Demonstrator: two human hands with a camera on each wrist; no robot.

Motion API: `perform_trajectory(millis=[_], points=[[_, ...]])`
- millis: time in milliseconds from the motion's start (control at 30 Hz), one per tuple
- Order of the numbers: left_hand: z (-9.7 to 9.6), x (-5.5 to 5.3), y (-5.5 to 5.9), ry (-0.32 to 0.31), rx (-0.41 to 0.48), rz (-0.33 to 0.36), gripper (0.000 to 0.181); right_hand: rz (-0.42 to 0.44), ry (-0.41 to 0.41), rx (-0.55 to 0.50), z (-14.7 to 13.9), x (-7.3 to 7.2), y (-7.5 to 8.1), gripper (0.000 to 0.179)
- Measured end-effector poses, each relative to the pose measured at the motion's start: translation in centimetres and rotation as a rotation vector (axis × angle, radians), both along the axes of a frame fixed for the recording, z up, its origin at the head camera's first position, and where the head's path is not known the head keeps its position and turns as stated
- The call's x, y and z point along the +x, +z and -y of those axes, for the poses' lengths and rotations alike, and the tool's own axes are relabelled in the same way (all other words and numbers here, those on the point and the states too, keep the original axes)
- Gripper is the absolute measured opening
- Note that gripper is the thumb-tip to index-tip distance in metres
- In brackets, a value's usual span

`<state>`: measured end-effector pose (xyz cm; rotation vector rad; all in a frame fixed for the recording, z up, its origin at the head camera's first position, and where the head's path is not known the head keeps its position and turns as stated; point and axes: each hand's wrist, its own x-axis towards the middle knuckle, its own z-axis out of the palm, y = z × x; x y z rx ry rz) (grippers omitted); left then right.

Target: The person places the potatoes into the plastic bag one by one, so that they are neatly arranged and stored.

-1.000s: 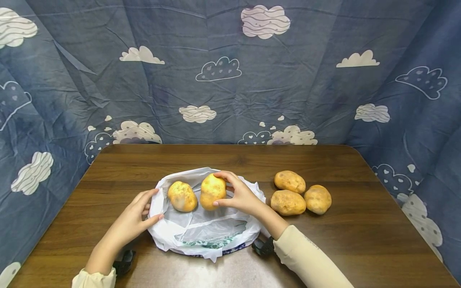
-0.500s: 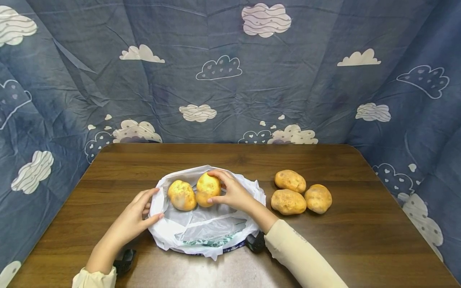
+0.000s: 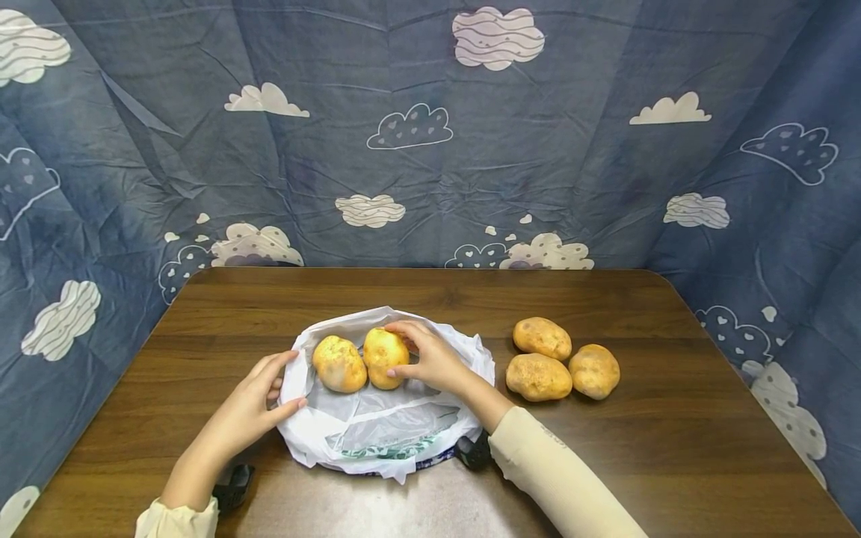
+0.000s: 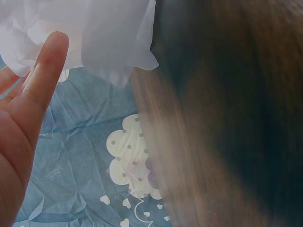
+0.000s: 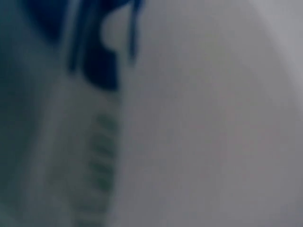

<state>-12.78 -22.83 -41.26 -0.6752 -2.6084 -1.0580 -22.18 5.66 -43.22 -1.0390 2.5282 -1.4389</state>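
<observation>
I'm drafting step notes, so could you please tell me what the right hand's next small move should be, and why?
Probably the right hand should ease its grip on the held potato: it sits within the white bag beside another potato, the left hand touches the bag's edge, and three more potatoes lie on the table.

Worktop (image 3: pixel 679 441): brown, wood-grained, far corners rounded; I note pale glare (image 3: pixel 383 501) on its near part. Behind it and at both sides I see creased blue cloth (image 3: pixel 403 60), printed with pale clouds (image 3: pixel 498 39), some wavy-lined, some only outlined. From the left wrist I make out small hearts (image 4: pixel 126 203) beside the worktop's edge.
</observation>
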Motion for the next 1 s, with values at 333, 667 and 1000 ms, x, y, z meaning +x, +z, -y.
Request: perform_trajectory(millis=[333,667,1000], points=[[0.03,0.04,-0.04,0.003,-0.003,0.018,0.064,0.111,0.032,-0.088,-0.04,-0.03,-0.56,0.066],[0.10,0.02,-0.21,0.005,-0.006,0.024,0.064,0.073,-0.001,-0.104,0.16,0.24,-1.01,0.060],[0.14,0.06,-0.07,0.014,-0.007,0.027,0.064,0.043,-0.045,-0.032,0.18,0.56,-0.89,0.059]])
